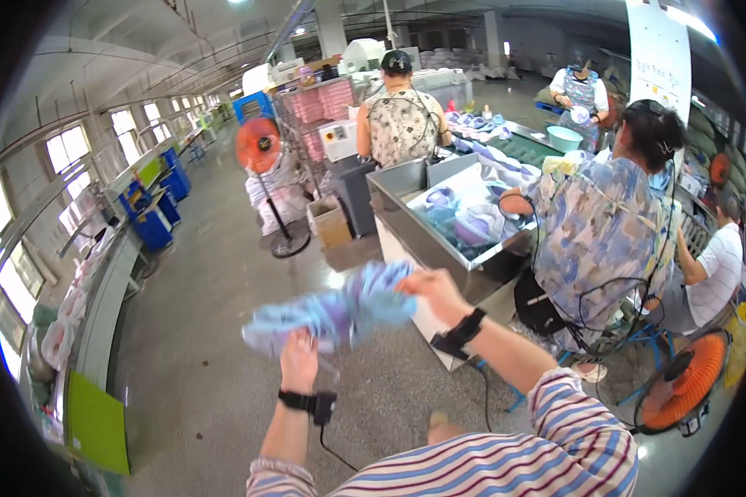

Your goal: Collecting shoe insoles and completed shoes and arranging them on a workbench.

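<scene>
A bunched bundle of light blue and purple soft pieces (331, 311) stretches between my two hands, held up over the floor. My left hand (299, 358) grips its lower side with closed fingers. Farther right, my right hand (435, 291) pinches the bundle's upper right end. Motion blurs the bundle, so I cannot tell what kind of pieces these are. Black straps with small boxes sit on both of my wrists.
A metal-sided bin (414, 228) with purple and blue pieces stands ahead right, a co-worker (597, 240) beside it. Orange fans stand at left (259, 145) and lower right (684, 383). A cardboard box (330, 222) is near the bin. A long bench (104, 306) runs along the left.
</scene>
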`<state>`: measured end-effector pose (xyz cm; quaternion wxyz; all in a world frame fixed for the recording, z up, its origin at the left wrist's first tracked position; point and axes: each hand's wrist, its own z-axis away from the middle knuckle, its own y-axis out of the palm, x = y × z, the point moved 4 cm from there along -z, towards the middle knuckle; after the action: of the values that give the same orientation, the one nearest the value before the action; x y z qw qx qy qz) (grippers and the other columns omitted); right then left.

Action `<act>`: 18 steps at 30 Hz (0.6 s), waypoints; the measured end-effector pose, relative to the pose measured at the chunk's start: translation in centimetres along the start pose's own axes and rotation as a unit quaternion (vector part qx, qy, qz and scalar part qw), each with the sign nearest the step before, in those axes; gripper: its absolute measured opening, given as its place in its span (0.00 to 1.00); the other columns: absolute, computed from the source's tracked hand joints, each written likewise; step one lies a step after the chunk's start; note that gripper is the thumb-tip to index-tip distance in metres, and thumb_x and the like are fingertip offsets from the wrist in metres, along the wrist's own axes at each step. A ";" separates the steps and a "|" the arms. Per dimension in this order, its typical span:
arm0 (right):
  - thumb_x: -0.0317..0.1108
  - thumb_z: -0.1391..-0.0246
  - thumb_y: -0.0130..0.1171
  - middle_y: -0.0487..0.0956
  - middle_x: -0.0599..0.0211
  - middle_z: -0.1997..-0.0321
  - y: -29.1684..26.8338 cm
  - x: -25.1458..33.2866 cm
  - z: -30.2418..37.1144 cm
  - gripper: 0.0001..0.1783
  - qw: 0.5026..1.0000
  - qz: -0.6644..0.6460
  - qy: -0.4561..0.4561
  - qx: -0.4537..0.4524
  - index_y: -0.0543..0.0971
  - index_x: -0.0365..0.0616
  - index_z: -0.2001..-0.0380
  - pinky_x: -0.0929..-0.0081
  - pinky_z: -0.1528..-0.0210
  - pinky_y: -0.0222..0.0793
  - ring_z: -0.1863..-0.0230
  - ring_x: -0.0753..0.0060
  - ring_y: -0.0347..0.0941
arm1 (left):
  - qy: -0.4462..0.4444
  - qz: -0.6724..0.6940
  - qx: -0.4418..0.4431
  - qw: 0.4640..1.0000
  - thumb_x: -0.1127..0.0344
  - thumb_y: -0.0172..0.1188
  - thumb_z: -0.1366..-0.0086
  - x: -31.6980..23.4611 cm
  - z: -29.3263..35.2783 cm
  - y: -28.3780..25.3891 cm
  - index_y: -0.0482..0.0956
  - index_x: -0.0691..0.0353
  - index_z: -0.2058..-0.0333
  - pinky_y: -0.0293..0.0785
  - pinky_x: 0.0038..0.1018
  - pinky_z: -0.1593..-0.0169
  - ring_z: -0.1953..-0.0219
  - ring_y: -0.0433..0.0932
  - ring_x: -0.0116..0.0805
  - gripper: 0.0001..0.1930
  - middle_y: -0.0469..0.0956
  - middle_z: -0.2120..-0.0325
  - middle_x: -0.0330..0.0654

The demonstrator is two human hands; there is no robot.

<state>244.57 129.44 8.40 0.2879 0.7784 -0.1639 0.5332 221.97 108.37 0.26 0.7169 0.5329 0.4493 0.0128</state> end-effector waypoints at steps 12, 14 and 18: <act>0.38 0.60 0.51 0.76 0.58 0.80 -25.8 0.8 -17.0 0.12 0.778 0.597 -0.081 -0.177 0.78 0.45 0.86 0.63 0.72 0.68 0.75 0.54 0.73 | 0.110 -0.501 0.233 0.826 0.57 0.46 0.37 19.8 -40.9 21.3 0.76 0.63 0.72 0.66 0.29 0.62 0.69 0.72 0.31 0.16 0.75 0.75 0.39; 0.39 0.59 0.52 0.76 0.57 0.78 -28.6 -1.7 -15.7 0.12 0.749 0.636 0.007 -0.186 0.79 0.45 0.85 0.61 0.69 0.68 0.75 0.51 0.72 | 0.152 -0.653 0.257 0.696 0.58 0.45 0.39 24.0 -41.9 22.2 0.77 0.63 0.73 0.68 0.34 0.64 0.72 0.75 0.41 0.16 0.77 0.77 0.43; 0.38 0.59 0.52 0.78 0.59 0.72 -28.3 -3.6 -14.1 0.12 0.742 0.631 0.086 -0.210 0.79 0.41 0.83 0.65 0.67 0.69 0.71 0.56 0.73 | 0.149 -0.752 0.243 0.594 0.54 0.47 0.42 28.9 -44.1 20.4 0.72 0.56 0.58 0.55 0.48 0.49 0.47 0.61 0.45 0.17 0.70 0.54 0.42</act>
<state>248.73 160.14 1.07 0.0549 0.3676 -0.6997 0.6101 219.51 164.75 -3.38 0.2393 0.1508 0.7777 -0.5615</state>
